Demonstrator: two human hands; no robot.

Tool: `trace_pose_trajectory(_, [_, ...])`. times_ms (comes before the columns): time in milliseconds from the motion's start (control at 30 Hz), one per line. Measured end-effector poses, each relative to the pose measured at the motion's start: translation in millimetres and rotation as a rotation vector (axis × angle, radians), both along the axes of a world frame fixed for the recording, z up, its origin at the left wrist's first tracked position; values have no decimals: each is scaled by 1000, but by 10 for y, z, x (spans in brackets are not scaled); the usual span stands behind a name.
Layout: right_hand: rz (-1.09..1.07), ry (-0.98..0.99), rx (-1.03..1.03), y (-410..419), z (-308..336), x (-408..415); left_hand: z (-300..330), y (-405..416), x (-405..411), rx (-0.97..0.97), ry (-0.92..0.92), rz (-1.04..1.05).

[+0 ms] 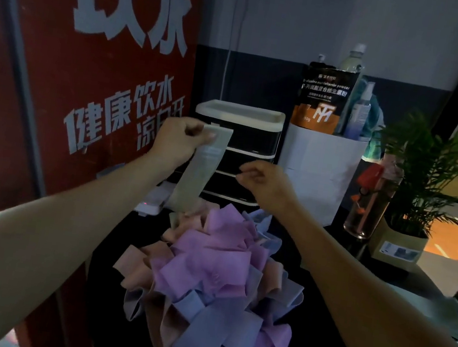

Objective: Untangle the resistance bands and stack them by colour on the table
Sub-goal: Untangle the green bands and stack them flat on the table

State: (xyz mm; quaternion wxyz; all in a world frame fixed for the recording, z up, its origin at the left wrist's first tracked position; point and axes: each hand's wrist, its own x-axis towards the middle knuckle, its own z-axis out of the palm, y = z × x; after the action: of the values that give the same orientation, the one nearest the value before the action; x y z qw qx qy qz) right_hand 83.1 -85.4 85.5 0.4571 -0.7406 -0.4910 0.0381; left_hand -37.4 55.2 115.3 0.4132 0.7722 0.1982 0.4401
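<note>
A tangled heap of resistance bands [211, 278] in purple, blue and peach lies on the dark table [328, 315]. My left hand [179, 141] is raised above the heap and pinches the top end of a pale grey-green band [201, 169]. That band hangs down, and its lower end disappears into the heap. My right hand [265, 183] hovers to the right of the band with its fingers loosely curled. It holds nothing and stays a little apart from the band.
A small black-and-white drawer unit [243, 148] stands behind the heap. A white bin [320, 175] with a pouch and bottles is to its right, then a tinted bottle [374, 196] and a potted plant [415, 202]. A red sign panel [86, 84] rises at the left.
</note>
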Motion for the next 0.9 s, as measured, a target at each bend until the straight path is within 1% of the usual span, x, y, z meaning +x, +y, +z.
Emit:
trace_pose_trajectory(100, [0,88,108,25,231,-35,189,-29,26,-32,-50,-30])
trace_pose_trajectory(233, [25,111,137,22,420,-106,420,-151,34,-41,-125,-94])
trace_pose_trajectory(333, [57,160,136,-12,428,-154,577,-275,22,-87,-202,-148])
trace_pose_trajectory(433, [120,240,146,-51,380,-200,693,-395,15,-84,-235,-187])
trace_pose_trajectory(533, [139,319,191,-79,370,-236,754,-489,17,-129,-265,-226])
trace_pose_trajectory(633, [123,261,208,-153,431,-242,775,-530,15,-177,-306,-232])
trace_pose_trajectory(733, [139,154,151,-277,503,-200,761,-517,-6,-217,-333,-209])
trace_pose_trajectory(833, [97,-41,36,-423,553,-109,665,-456,-7,-210,-264,-220])
trace_pose_trajectory(900, [64,-108,-17,-522,557,-32,567,-452,20,-220,-184,-261])
